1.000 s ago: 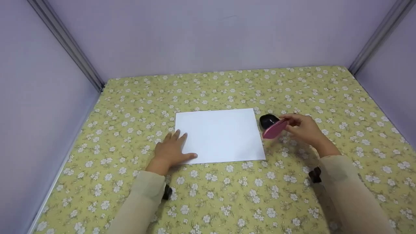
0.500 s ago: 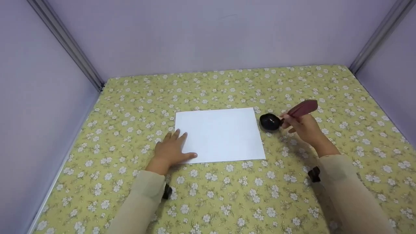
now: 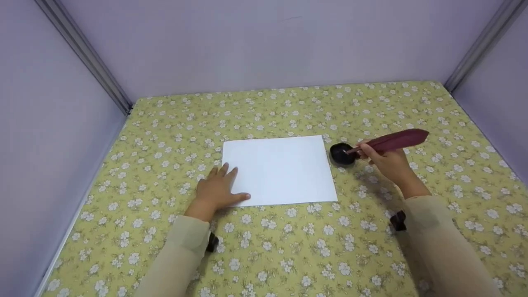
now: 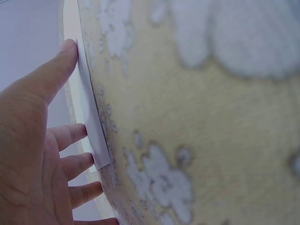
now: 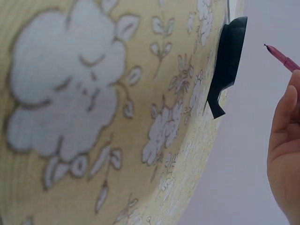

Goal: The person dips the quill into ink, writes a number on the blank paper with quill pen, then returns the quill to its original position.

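My left hand (image 3: pixel 216 189) lies with spread fingers on the left end of a white sheet of paper (image 3: pixel 284 171). In the left wrist view its fingertips are at the paper (image 4: pixel 90 117) and the cloth beside it. A dark red feather pen (image 3: pixel 398 141) is pinched between the thumb and fingers of my right hand (image 3: pixel 390 165). Its feather points right, and its tip overlaps a small black bowl (image 3: pixel 339 157) in the head view. From the right wrist, the pen's dark tip (image 5: pixel 276 54) shows above the bowl (image 5: pixel 230 56), apart from it. A short handle sticks out of the bowl.
A yellow cloth with white flowers (image 3: pixel 288 251) covers the table. Pale panels (image 3: pixel 264 45) stand behind and at both sides, joined by metal posts (image 3: pixel 88 57). A black strap piece (image 3: pixel 398 221) shows at the right cuff.
The feather pen has swung round in my right hand: its feather hung left in front of the bowl and now points right, with the tip toward the bowl. My left hand stays put.
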Motion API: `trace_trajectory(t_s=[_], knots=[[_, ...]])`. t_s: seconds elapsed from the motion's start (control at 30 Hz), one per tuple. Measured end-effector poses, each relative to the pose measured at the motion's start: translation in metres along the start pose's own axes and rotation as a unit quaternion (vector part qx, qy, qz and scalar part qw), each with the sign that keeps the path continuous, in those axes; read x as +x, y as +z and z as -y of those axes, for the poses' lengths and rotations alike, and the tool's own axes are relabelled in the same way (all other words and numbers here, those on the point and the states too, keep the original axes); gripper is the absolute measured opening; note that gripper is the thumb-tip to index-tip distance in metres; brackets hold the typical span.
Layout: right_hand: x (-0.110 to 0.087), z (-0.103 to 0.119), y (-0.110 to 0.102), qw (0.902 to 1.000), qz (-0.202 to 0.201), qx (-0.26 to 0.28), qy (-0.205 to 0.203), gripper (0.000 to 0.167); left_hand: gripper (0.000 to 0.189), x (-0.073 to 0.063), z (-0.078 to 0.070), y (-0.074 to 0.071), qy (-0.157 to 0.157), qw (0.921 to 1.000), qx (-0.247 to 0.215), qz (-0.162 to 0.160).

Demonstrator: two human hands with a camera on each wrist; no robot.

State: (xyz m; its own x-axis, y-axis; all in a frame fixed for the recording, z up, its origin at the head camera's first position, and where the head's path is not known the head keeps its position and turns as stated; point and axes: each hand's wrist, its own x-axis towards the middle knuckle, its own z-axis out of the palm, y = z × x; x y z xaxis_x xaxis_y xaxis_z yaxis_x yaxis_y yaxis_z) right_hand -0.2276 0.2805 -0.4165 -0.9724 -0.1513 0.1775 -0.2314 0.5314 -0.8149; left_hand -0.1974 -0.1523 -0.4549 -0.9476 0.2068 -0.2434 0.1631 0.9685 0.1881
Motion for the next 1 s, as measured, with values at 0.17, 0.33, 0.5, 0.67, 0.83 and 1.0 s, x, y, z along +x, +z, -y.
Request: trace_trajectory(t_s=[0.17, 0.33, 0.5, 0.67, 0.83, 1.0], knots=[[0.005, -0.013, -0.001, 0.9952, 0.041, 0.050, 0.074, 0.050, 0.096, 0.000, 0.001, 0.000, 0.001, 1.0000, -0.001, -0.001], [0.005, -0.014, -0.001, 0.9894, 0.056, 0.086, 0.103, 0.050, 0.096, -0.001, 0.000, -0.001, 0.000, 1.0000, -0.001, -0.001], [0.004, -0.013, 0.003, 0.9922, 0.041, 0.069, 0.095, 0.046, 0.095, -0.002, -0.001, -0.003, 0.000, 1.0000, -0.002, -0.001], [0.003, -0.014, 0.007, 0.9914, 0.034, 0.085, 0.094, 0.040, 0.096, -0.001, -0.001, -0.004, 0.002, 1.0000, 0.002, -0.003], [0.003, -0.015, 0.008, 0.9876, 0.043, 0.111, 0.103, 0.037, 0.096, 0.000, 0.000, -0.004, 0.001, 1.0000, 0.002, -0.002], [0.004, -0.016, 0.008, 0.9833, 0.055, 0.127, 0.118, 0.039, 0.097, 0.001, 0.001, -0.002, 0.000, 1.0000, 0.009, -0.001]])
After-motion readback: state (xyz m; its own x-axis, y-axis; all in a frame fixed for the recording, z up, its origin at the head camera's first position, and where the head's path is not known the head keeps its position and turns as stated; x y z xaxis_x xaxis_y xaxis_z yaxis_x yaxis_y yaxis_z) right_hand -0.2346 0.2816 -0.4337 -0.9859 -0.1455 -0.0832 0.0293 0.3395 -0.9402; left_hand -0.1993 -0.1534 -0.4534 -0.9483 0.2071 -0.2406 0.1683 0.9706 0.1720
